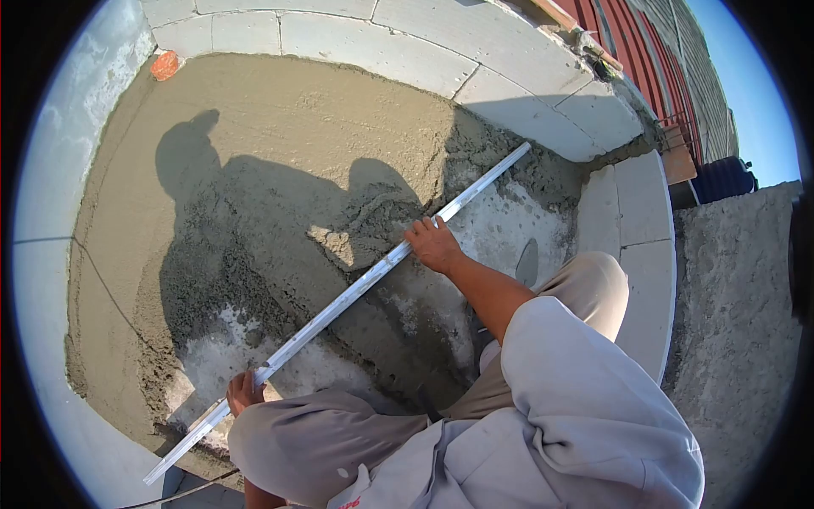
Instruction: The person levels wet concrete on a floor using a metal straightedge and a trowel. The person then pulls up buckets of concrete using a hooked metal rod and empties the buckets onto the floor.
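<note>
**Metal bar (339,305) in both hands, laid slantwise across wet mortar (280,102)**

Far left: pale wall (47,195) runs down the frame edge, a thin dark line crossing it and running onto the mortar. Upper left: small orange object (164,66) in the corner, can't tell what. Mortar fills the left and upper middle, smooth toward the top, rough and lumpy near the centre.

Bar's near end at lower left, just beside the wall; far end right of centre, upper half. Left hand (244,393), lower left, grasping the bar toward its near end, fingers curled on it. Person's shadow (271,212) falls over the mortar, left of centre. Left knee (284,428) bent, near the left hand, lower part of frame.

Right hand (432,244), centre, grasping the bar beyond its middle, fingers over the top edge. Mortar heap (365,229) just left of it. Pale floor patch (492,220) shows right of the bar; grey leaf-shaped patch (526,263) there, tool or stain, can't tell.

Upper middle to right: curved wall of pale blocks (365,47). Right knee (593,288) bent, grey sleeve (585,382) below. Upper right: red corrugated sheeting (632,59), dark blue object (722,180). Far right: rough grey surface (738,322).
</note>
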`<state>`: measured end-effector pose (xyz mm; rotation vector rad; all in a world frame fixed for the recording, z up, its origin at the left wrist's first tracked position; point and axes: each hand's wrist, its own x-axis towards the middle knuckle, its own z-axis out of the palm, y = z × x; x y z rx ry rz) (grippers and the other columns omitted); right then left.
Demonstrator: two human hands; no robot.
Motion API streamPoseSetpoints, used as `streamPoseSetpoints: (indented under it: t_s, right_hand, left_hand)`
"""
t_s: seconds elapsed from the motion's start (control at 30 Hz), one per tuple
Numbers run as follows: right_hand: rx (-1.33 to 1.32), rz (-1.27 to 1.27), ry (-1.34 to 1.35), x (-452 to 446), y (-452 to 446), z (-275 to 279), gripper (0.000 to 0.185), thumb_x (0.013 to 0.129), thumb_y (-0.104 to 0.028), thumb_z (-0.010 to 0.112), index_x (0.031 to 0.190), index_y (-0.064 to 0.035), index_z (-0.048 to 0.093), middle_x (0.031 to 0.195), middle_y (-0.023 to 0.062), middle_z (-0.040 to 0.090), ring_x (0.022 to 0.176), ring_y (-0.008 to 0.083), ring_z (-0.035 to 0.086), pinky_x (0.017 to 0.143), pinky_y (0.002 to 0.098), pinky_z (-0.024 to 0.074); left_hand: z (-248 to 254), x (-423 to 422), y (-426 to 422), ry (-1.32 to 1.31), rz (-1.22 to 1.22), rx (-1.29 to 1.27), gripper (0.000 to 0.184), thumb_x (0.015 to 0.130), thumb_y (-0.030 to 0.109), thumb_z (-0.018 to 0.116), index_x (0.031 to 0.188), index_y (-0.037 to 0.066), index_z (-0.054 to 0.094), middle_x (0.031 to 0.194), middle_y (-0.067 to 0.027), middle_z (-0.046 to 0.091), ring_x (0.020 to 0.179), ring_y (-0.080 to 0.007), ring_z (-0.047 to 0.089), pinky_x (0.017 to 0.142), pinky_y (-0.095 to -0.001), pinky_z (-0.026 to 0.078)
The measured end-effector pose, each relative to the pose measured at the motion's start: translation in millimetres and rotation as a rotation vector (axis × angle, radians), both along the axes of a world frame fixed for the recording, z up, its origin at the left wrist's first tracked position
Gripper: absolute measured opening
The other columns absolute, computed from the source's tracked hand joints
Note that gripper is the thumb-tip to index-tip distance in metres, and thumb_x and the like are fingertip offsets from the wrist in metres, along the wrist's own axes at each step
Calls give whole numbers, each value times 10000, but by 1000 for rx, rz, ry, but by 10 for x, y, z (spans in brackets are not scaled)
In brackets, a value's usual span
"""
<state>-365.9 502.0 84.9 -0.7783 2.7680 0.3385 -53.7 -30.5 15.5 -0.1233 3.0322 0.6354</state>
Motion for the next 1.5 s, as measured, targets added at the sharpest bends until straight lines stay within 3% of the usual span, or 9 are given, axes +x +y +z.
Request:
streamPoseSetpoints:
  t_s: [0.33,0.83,1.07,1.23,1.3,1.5]
  right_hand:
    - [77,-28,-146,471,194,93,242,980,-208,579,1187,-86,602,1177,141,602,1177,351,579,1047,545,446]
    - [71,10,-10,251,363,21,251,986,-224,586,1205,-103,614,1199,120,619,1231,333,568,1104,588,399]
    - [51,22,-11,110,92,61,304,938,-231,674,1208,-124,586,1206,88,595,1222,304,562,1067,561,415]
    - [-22,5,-56,-15,60,26,421,851,-198,769,1213,-110,574,1236,111,576,1255,321,543,1071,532,411]
    - [-77,20,-62,-14,52,5,438,829,-154,805,1195,-86,574,1192,137,570,1213,352,541,1024,492,419]
    - [-15,47,-38,-54,57,7,480,843,-125,801,1251,-69,554,1235,147,562,1227,371,541,1015,510,444]
  left_hand:
    - [-93,292,-29,52,-110,49,563,698,124,860,1229,79,677,1135,-113,644,1075,-368,609,892,-511,497]
    - [-19,-102,131,-59,-59,28,581,697,110,848,1255,111,686,1183,-95,651,1117,-338,609,930,-492,487]
    - [606,-281,371,-23,119,20,482,730,72,829,1195,43,707,1155,-133,686,1108,-367,629,963,-485,485]
    - [614,-298,356,-5,124,13,341,833,121,749,1166,64,704,1124,-109,677,1118,-339,621,987,-481,470]
    - [610,-245,346,41,127,-5,378,816,120,775,1188,84,721,1133,-96,686,1113,-325,630,1000,-462,475]
    - [539,-272,353,14,154,-42,358,826,134,756,1182,108,725,1129,-84,666,1153,-307,611,1045,-454,444]
